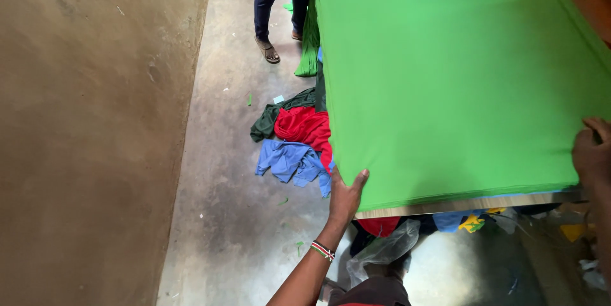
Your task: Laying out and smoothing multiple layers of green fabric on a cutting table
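Soft, even daylight fills the scene. The bright green cloth sheet (pixel 458 77) glows saturated, without glare. The grey concrete floor (pixel 235 217) shows a pale washed-out patch at the bottom. Straight edges bow slightly; focus is mostly sharp.

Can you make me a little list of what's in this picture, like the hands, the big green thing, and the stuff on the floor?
left hand: left hand grips the near corner of the green cloth
right hand: right hand presses on the cloth's near right edge
green cloth: spread flat over a table; wooden table edge shows below it
wrist: beaded bracelet on the left wrist
floor: red cloth, blue cloth and dark green cloth heaped beside the table
other person: legs and sandals at the far end
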